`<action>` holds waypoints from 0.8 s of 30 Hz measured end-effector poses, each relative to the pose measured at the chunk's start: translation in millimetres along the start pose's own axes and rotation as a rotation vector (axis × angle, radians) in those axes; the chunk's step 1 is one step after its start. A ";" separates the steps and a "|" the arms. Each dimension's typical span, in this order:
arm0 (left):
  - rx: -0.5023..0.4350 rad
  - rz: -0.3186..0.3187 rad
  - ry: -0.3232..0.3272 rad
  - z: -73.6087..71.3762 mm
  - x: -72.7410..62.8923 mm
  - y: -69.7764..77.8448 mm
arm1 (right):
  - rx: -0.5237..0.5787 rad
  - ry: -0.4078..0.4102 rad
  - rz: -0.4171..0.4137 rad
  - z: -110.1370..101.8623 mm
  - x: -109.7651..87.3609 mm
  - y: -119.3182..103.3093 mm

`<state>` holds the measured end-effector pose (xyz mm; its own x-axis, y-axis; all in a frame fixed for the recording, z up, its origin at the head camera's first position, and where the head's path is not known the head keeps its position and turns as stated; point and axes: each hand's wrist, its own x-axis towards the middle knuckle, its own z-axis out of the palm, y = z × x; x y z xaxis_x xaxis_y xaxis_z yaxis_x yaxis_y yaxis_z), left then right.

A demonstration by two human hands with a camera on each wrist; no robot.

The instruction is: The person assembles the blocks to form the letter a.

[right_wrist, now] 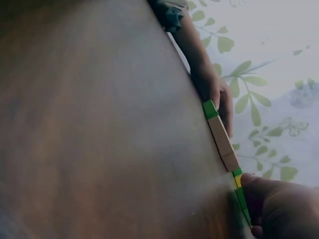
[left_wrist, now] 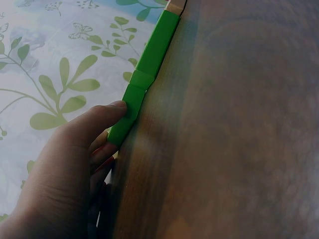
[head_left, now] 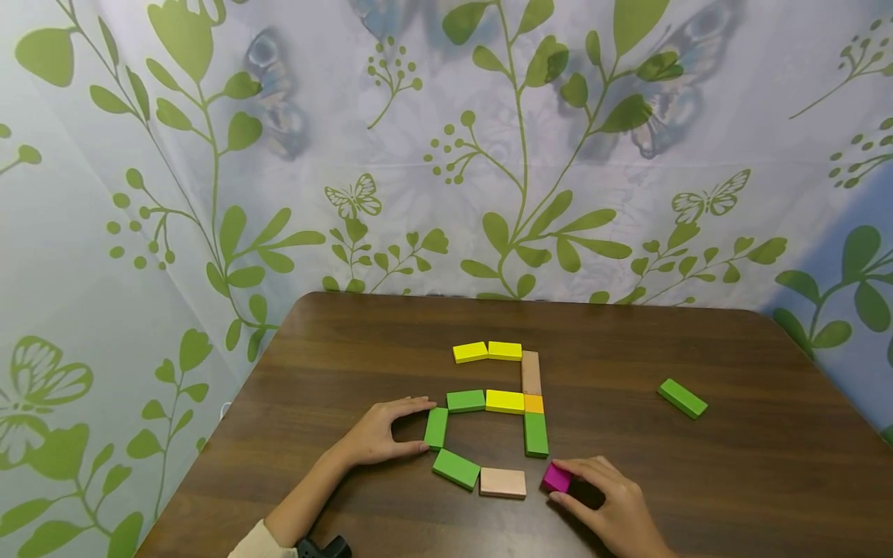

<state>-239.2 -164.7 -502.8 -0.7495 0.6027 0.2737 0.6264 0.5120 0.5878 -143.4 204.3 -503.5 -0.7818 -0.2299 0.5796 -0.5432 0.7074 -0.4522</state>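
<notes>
On the brown table, my left hand (head_left: 377, 434) holds an upright-running green wooden block (head_left: 436, 428) with its thumb and index finger at the two ends. In the left wrist view its thumb lies on that green block (left_wrist: 125, 114). My right hand (head_left: 614, 496) grips a small magenta block (head_left: 556, 477) between thumb and fingers, just right of a pale wooden block (head_left: 502, 483). A slanted green block (head_left: 456, 469) joins the pale one on its left. Above the magenta block stands another green block (head_left: 536, 434), with a gap between them. In the right wrist view the magenta block is mostly hidden.
Farther up the figure are a green block (head_left: 465, 401), a yellow block (head_left: 505, 401), a small orange block (head_left: 533, 404), a pale block (head_left: 531, 373) and two yellow blocks (head_left: 505, 351). A loose green block (head_left: 683, 398) lies to the right. A patterned curtain (head_left: 418, 155) hangs behind the table (head_left: 335, 341).
</notes>
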 end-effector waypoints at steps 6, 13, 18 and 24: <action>0.011 0.019 0.001 -0.5 0.2 0.0 | -0.060 -0.059 0.067 3.1 -2.0 0.1; 0.023 0.029 0.003 0.8 0.2 -1.3 | -0.147 -0.074 0.106 -2.3 -5.9 -0.5; 0.009 0.021 0.010 0.2 -0.2 -0.7 | -0.138 -0.063 0.137 -0.4 -6.5 -2.6; -0.007 0.010 0.009 0.1 0.0 0.0 | -0.126 -0.052 0.174 4.8 -4.1 -2.7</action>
<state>-239.1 -164.6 -502.8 -0.7454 0.6021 0.2861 0.6321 0.5021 0.5902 -140.1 200.1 -507.9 -0.8768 -0.1291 0.4632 -0.3589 0.8169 -0.4516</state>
